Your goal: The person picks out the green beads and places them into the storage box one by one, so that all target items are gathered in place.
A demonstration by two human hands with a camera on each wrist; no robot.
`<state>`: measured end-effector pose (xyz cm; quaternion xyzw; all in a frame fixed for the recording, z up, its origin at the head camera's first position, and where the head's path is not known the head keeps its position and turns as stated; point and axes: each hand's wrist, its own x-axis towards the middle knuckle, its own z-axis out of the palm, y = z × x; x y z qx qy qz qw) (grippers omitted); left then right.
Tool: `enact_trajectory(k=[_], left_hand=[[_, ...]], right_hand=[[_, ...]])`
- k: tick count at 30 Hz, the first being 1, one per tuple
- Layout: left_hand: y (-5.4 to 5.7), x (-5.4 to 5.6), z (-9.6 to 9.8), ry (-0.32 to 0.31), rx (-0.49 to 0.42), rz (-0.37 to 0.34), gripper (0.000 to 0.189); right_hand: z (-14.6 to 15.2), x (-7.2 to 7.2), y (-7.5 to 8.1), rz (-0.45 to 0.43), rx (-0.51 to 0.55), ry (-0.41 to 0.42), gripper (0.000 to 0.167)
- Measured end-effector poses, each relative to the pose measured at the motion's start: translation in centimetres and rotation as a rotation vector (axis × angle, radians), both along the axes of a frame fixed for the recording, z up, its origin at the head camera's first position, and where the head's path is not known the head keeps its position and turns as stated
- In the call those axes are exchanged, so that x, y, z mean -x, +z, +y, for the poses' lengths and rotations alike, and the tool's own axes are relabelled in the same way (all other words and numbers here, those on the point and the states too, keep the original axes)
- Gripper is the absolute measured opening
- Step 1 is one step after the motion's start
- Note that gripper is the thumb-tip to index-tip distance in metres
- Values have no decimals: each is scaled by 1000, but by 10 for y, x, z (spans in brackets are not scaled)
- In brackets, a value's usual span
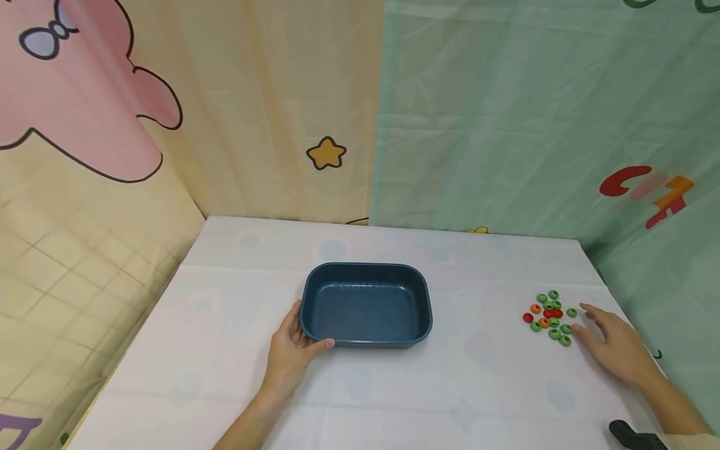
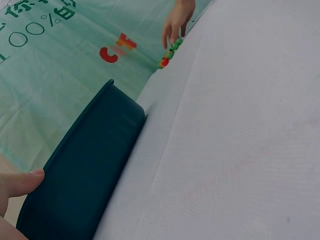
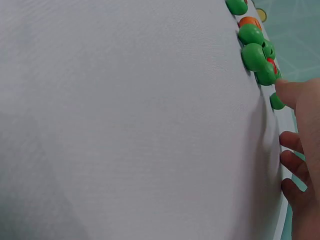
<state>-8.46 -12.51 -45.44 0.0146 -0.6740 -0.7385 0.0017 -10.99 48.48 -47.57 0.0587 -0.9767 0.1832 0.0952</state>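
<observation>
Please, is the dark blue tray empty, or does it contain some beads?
The tray is empty: the head view shows its bare floor, and the beads lie on the white tabletop, near the right hand.

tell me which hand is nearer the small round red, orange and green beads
Right. The right hand is close beside the beads; the left hand is well to their left, holding the dark blue rectangular tray.

Beige cloth (image 1: 247,125) and green cloth (image 1: 484,112) (a star (image 1: 326,154) on the former) hang behind a white table (image 1: 478,275).
</observation>
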Motion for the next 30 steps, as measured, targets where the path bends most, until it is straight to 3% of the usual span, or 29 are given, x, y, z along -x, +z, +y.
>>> enact_trajectory(k=[3,10,19,27,30], left_hand=[[-1,-2,3,16,-7,2,103],[-1,-5,11,49,-37,9,101],[-4,-7,14,94,-66,-12,101],[-8,-7,8,91,-42,-10,101],[-8,-7,3,81,-41,5,101]], right_hand=[[5,2,-4,31,11,9,47],[9,6,-3,-8,4,-8,40],[6,8,-3,20,37,-53,30],[2,10,3,56,82,-84,28],[-1,13,7,30,86,-89,30]])
